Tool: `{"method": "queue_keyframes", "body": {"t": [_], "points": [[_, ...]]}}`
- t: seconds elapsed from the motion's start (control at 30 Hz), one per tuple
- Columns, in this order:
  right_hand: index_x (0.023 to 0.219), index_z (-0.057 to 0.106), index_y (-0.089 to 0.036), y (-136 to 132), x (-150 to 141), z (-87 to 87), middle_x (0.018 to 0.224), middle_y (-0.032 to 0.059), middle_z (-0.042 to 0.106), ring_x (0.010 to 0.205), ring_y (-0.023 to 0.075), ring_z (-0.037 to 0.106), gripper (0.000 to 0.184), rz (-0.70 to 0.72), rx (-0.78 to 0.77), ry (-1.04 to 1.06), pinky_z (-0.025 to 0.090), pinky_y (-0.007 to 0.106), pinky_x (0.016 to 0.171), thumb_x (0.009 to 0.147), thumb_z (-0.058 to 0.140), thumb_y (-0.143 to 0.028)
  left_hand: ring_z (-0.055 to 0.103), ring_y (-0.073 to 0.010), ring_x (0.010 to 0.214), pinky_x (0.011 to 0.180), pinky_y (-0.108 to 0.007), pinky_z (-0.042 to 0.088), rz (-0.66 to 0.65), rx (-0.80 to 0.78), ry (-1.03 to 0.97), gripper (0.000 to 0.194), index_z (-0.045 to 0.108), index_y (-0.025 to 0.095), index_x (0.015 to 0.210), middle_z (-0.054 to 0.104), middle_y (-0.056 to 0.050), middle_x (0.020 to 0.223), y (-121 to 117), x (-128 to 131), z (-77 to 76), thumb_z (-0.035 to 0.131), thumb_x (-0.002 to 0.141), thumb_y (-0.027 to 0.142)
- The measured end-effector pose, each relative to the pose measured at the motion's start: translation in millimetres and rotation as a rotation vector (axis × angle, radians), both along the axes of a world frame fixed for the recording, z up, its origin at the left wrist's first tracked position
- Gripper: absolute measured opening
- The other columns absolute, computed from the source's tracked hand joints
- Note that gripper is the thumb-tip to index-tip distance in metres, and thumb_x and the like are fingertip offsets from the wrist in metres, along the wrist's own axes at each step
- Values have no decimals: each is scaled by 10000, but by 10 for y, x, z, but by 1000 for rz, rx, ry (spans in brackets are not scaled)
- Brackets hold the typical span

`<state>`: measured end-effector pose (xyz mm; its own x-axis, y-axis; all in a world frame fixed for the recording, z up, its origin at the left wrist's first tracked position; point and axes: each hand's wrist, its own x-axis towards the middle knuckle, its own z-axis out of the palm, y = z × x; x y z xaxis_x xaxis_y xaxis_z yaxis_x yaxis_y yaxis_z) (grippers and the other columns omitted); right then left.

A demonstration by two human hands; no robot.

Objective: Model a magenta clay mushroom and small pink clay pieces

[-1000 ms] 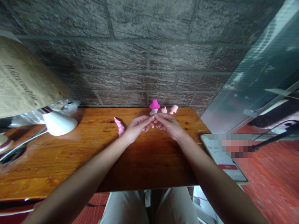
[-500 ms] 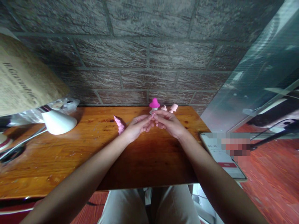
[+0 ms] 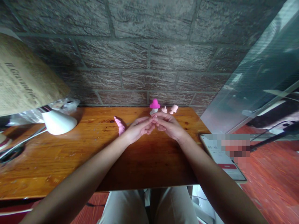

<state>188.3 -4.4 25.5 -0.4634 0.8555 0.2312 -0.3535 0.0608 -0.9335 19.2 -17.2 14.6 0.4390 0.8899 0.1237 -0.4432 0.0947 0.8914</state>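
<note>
My left hand (image 3: 139, 129) and my right hand (image 3: 170, 127) meet fingertip to fingertip above the wooden table. Both are closed in a pinch on a small piece of pink modelling clay (image 3: 154, 117), mostly hidden by the fingers. Just beyond them stands a clay mushroom (image 3: 154, 105) with a bright pink cap and a whitish stem. To its right lie a small pale pink clay lump (image 3: 164, 109) and a larger pale pink clay piece (image 3: 174, 108). A long, crinkled pink clay strip (image 3: 120, 126) rests left of my left hand.
The wooden table (image 3: 93, 149) runs up to a grey brick wall (image 3: 130, 56). On the left are a white lamp-like object (image 3: 59, 122), a brown paper bag (image 3: 28, 77), clear plastic and cables. A tablet (image 3: 224, 165) lies at the right edge, beside a translucent panel (image 3: 243, 81).
My fingers have shifted slightly around the pink clay piece, and less of it shows below the fingertips. The other things have stayed in place; the view has tilted very slightly.
</note>
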Motion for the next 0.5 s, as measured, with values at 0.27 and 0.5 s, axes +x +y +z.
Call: {"method": "queue_keyframes", "body": {"t": [0.27,0.5], "points": [[865,751,-189,17,-7,-17,692,-6,642,529,55,436,302,-64,-9,-23,267,202,447,684,852,-409,515,-76,581,518,-202,352,-8,12,18,304,735,131,878,652,-29,718,-4,4,-17,799,767,406],[926,751,-218,5,-2,-13,737,-6,665,559,76,478,328,-53,-12,-16,297,213,461,669,864,-386,513,-80,573,518,-208,350,2,1,17,329,715,136,860,644,-24,708,-1,8,-12,809,747,430]]}}
